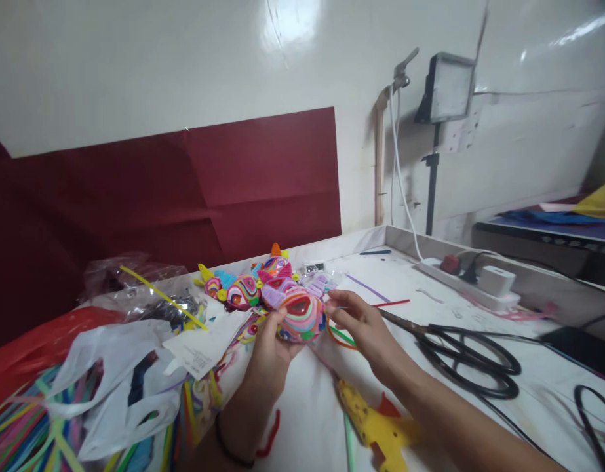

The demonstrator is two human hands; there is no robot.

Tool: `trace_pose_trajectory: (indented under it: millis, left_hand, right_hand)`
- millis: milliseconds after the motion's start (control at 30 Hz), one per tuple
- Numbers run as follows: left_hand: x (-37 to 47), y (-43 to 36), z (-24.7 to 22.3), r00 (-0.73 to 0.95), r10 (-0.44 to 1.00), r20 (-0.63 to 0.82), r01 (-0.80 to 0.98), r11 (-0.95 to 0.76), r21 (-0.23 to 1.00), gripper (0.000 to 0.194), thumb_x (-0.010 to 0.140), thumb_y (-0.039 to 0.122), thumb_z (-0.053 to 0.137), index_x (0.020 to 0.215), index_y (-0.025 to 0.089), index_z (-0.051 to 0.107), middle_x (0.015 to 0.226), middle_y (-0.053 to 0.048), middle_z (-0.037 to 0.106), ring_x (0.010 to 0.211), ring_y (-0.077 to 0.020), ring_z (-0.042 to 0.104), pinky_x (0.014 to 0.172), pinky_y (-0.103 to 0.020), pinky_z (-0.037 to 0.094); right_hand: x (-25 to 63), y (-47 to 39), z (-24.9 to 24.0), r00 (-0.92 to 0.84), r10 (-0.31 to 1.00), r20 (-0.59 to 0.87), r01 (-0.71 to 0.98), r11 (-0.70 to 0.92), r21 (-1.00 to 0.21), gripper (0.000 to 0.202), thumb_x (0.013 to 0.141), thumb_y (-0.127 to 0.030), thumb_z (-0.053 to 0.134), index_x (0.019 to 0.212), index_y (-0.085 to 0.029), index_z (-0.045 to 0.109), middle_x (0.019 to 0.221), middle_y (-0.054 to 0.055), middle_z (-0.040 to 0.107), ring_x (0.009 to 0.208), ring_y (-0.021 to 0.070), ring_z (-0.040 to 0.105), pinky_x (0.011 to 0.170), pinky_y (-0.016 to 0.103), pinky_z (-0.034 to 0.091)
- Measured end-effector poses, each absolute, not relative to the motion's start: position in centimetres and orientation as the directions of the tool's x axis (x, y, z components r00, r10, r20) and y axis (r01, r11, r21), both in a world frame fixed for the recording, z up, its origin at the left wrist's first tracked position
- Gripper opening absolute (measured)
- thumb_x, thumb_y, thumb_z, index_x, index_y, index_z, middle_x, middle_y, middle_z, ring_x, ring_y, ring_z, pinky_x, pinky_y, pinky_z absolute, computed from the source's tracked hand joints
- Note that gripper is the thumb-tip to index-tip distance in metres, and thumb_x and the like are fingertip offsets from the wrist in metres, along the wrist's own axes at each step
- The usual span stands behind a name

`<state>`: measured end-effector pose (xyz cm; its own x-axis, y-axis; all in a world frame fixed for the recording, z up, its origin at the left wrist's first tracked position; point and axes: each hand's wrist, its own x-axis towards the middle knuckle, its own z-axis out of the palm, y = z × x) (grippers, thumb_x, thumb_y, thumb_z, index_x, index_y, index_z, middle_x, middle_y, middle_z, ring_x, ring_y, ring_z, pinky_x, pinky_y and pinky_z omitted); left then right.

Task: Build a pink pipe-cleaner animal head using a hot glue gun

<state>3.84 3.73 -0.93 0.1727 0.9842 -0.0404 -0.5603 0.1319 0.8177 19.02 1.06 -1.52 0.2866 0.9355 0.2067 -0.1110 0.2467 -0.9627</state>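
Cradling the round toy [302,321] in the left hand [270,347], just in front of the toy pile [244,292] near the table's [390,278] far edge; working at its side with the right hand [373,331], pinching anything there or not, cannot tell; calling, seemingly, for steady left support. Showing dark bits [170,311] in a clear bag [98,278], coloured strips [17,426] under a white bag [118,357].

Multicoloured banded craft figure [301,319] — swirled (pink-heavy), yellow glue gun [365,419]
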Motion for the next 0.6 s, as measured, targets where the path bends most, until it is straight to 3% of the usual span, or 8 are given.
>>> trace_pose_trajectory:
  millis: [100, 300, 600]
  left_hand:
    - [3.7, 3.7, -0.4, 0.219, 0.975, -0.046, -0.602, 0.172, 0.780, 0.040, 0.079, 0.030, 0.065, 0.115, 0.013, 0.064, 0.107, -0.014, 0.073, 0.101, -0.0286, 0.068, 0.084, -0.039, 0.056]
    - [2.9, 3.8, 1.7, 0.153, 0.988, 0.014, -0.611, 0.084, 0.787, 0.033, 0.082, 0.026, 0.061, 0.114, 0.014, 0.065, 0.105, -0.011, 0.074, 0.096, -0.0246, 0.069, 0.083, -0.038, 0.058]
    - [2.8, 5.0, 4.2, 0.172, 0.985, 0.011, -0.599, 0.096, 0.795, 0.022, 0.085, 0.025, 0.058, 0.102, 0.013, 0.068, 0.099, -0.010, 0.075, 0.089, -0.0248, 0.070, 0.079, -0.042, 0.059]
  right_hand:
    - [18.5, 1.7, 0.1, 0.209, 0.961, 0.180, -0.206, 0.223, -0.953, 0.046, 0.065, -0.045, 0.076, 0.102, -0.018, 0.067, 0.101, 0.007, 0.069, 0.093, 0.0245, 0.062, 0.080, 0.036, 0.047]
    - [17.0, 2.9, 2.2, 0.111, 0.962, 0.248, -0.322, 0.271, -0.907, 0.032, 0.068, -0.040, 0.071, 0.094, -0.021, 0.070, 0.096, 0.002, 0.071, 0.091, 0.0208, 0.062, 0.073, 0.029, 0.045]
    - [17.2, 4.7, 3.9, 0.029, 0.959, 0.282, -0.437, 0.266, -0.859, 0.024, 0.067, -0.034, 0.075, 0.084, -0.020, 0.066, 0.080, -0.001, 0.065, 0.078, 0.0153, 0.058, 0.067, 0.025, 0.042]
